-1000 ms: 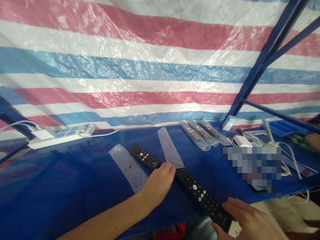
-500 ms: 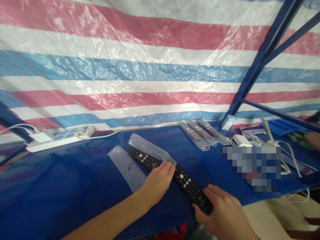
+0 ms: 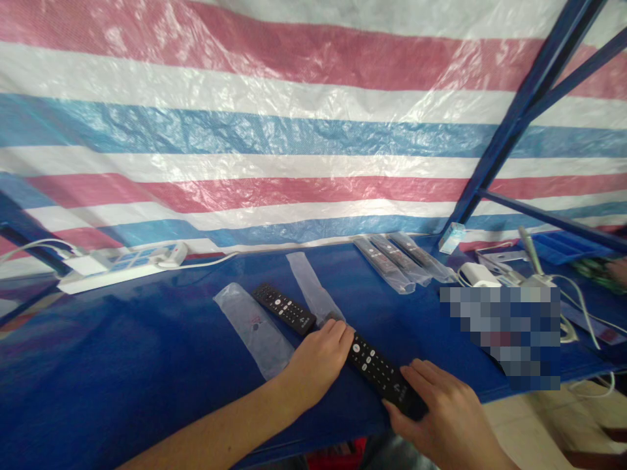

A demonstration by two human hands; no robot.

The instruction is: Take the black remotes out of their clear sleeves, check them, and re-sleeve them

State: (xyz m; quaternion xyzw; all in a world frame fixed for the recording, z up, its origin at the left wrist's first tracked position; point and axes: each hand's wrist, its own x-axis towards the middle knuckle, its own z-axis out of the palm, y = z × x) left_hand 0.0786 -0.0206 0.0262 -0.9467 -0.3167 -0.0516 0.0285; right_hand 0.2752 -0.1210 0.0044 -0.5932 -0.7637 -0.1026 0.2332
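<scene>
A black remote control [image 3: 377,367] with white and grey buttons slants over the blue table. My right hand [image 3: 438,408] grips its near end, thumb on one side and fingers on the other. At the far end my left hand [image 3: 326,352] is closed over the mouth of a clear plastic sleeve [image 3: 313,284], where the remote's tip enters it. My left fingers hide how far in the tip reaches. A second black remote control [image 3: 284,307] lies just beyond my left hand. Another clear sleeve [image 3: 252,326] lies flat left of it, partly behind my left forearm.
Three remotes in clear sleeves [image 3: 386,261] lie side by side at the back. A white power strip [image 3: 122,264] stands at the back left. To the right are a small box [image 3: 451,237], white chargers and cables [image 3: 477,275], a blurred-out patch, a blue tray [image 3: 568,248] and another person's hand.
The sleeve in my left hand has swung to the right, off the second remote, and now points more away from me. Both hands and the held remote have shifted slightly right in view.
</scene>
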